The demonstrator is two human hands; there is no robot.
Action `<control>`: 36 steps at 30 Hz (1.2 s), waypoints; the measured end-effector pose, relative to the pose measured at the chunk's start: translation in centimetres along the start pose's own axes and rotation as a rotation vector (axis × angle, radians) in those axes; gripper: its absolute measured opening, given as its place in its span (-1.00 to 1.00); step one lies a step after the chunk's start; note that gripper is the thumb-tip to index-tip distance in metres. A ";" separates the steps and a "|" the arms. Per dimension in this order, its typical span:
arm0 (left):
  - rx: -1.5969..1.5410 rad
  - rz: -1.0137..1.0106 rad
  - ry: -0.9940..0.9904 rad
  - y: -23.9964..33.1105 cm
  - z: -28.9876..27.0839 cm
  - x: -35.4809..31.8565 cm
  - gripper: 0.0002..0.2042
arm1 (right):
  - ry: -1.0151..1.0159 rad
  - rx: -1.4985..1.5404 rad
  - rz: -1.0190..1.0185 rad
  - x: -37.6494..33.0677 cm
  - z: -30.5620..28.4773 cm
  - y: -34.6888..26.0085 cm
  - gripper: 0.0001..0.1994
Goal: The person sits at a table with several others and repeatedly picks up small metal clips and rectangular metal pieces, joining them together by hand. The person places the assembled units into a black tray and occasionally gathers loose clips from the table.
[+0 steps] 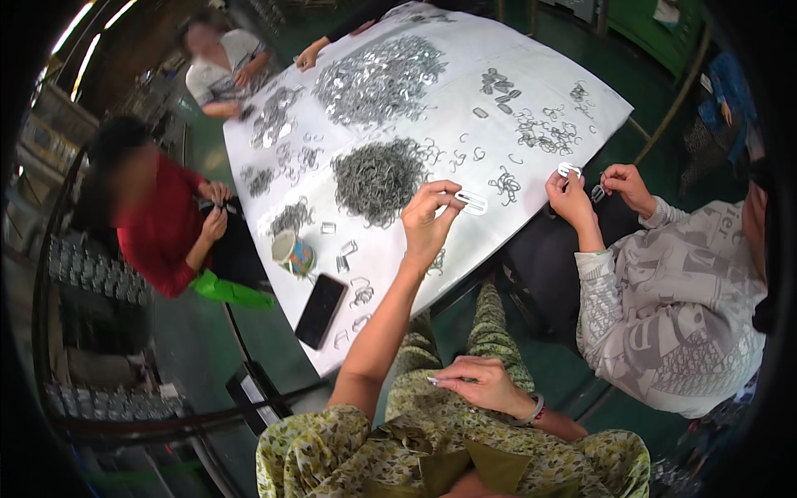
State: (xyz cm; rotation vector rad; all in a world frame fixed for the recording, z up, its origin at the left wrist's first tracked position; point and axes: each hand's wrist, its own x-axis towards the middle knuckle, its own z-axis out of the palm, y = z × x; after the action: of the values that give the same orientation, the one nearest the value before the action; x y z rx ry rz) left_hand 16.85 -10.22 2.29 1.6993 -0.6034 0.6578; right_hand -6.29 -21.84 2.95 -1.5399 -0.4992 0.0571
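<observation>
My left hand [427, 220] is raised over the near edge of the table, pinching a flat oval metal buckle [473, 202] with slots between thumb and fingers. Lower down, above my lap, my right hand [486, 383] has its fingers pressed together. A small shiny tip [432, 380] pokes out at its fingertips, too small to name. Beyond my left hand lies a dense heap of bent metal wire pieces [378, 180]. A few loose wire hooks [505, 186] rest on the table right of the buckle.
A black phone [321, 310] and a patterned cup [292, 252] stand on the white-covered table [465, 266], left of my arm. A larger shiny metal heap [382, 79] lies farther back. On the right a co-worker [672, 290] handles buckles; others work on the left, one in red [162, 224].
</observation>
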 end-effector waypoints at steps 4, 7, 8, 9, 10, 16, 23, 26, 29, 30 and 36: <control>-0.096 -0.245 -0.064 -1.4 -3.5 -2.7 -0.86 | 0.006 -0.084 -0.008 0.7 -0.3 -0.4 -0.85; 0.052 -0.470 -0.086 -3.6 -9.6 -7.7 -0.87 | 0.029 -0.050 0.033 0.0 -0.2 0.2 -0.85; 0.097 -0.628 -0.086 -4.0 -11.5 -8.9 -0.86 | 0.015 -0.045 0.065 -0.1 -0.3 0.5 -0.85; 0.273 -0.695 -0.128 -4.1 -13.3 -9.4 -0.84 | 0.009 -0.045 0.099 -0.3 -0.4 0.9 -0.85; 0.368 -0.761 -0.154 -4.2 -14.7 -9.7 -0.83 | -0.003 -0.048 0.124 -0.3 -0.5 1.2 -0.85; 0.877 -0.582 -0.424 -8.3 -17.2 -7.8 -0.84 | -0.009 -0.147 0.057 1.2 -0.9 0.5 -0.84; 0.672 -0.392 -0.609 -10.2 -12.8 -1.1 -0.87 | 0.051 -0.108 0.034 1.9 -0.2 0.8 -0.81; 0.860 -0.348 -0.660 -11.4 -10.5 -1.4 -0.85 | 0.043 -0.115 0.073 2.1 0.1 0.1 -0.81; 0.889 -0.346 -0.676 -13.0 -9.6 -2.2 -0.83 | 0.045 -0.100 0.038 2.2 0.1 0.4 -0.82; 0.872 -0.351 -0.682 -13.4 -9.4 -2.3 -0.82 | 0.050 -0.103 0.043 2.0 0.0 0.6 -0.82; 0.926 -0.224 -0.550 -11.6 -10.0 -1.4 -0.85 | 0.054 -0.115 0.024 1.6 -0.3 1.0 -0.84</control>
State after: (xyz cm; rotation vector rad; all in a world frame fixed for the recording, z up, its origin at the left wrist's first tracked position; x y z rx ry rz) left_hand 22.82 2.10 -4.85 2.8180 -0.4892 0.2957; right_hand -4.49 -21.56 2.44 -1.6555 -0.4474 0.0061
